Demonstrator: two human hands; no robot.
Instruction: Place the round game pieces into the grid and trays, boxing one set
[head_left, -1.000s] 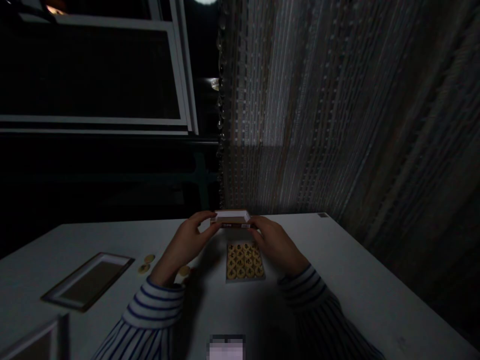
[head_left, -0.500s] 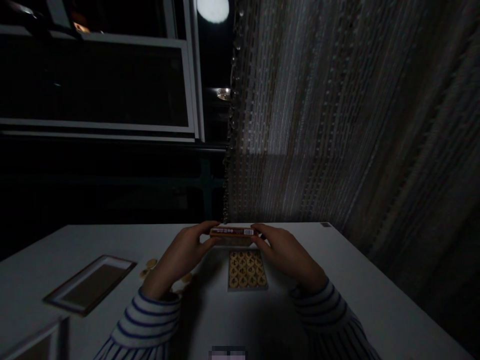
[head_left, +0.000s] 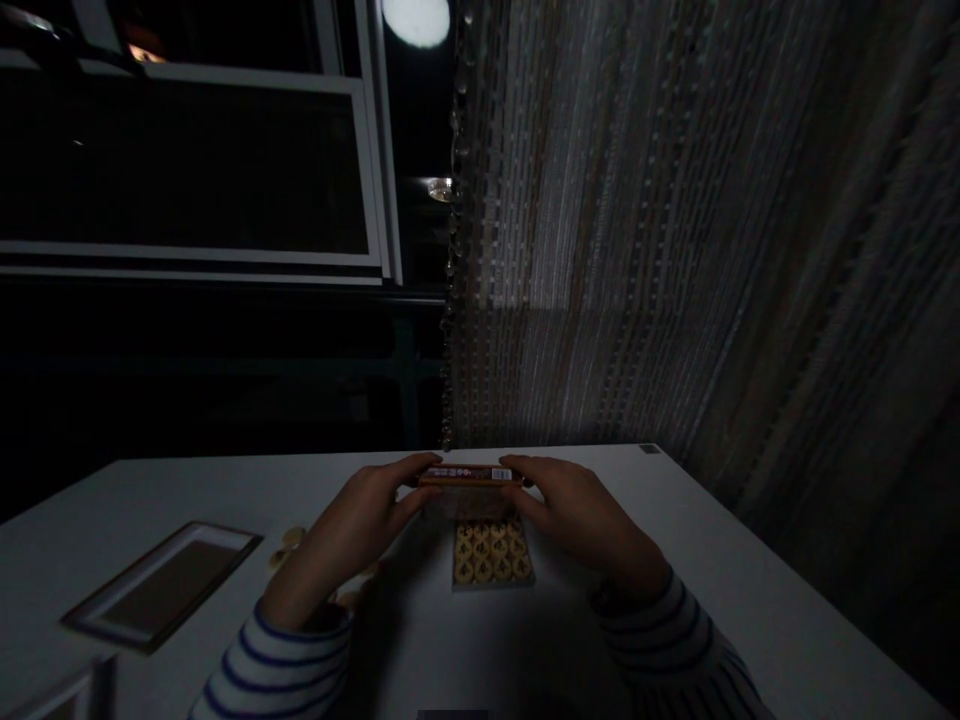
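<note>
Both hands hold a flat brown box lid point(head_left: 469, 475) by its ends, level and just above the far edge of a small tray point(head_left: 491, 582) packed with round yellow game pieces point(head_left: 491, 551). My left hand point(head_left: 360, 525) grips the lid's left end with fingers curled on it. My right hand point(head_left: 581, 515) grips the right end the same way. The lid's near side shows a red label strip. Both wrists wear striped sleeves.
A flat framed board point(head_left: 161, 585) lies on the white table point(head_left: 750, 590) at the left, with loose round pieces point(head_left: 289, 545) beside it. Another box corner point(head_left: 71, 695) shows at the lower left. A bead curtain point(head_left: 637, 250) hangs behind the table, and a dark window point(head_left: 187, 160) is at left.
The lid has tipped from showing its open white inside to lying level, and has come lower over the tray of pieces. Both hands stayed on its ends.
</note>
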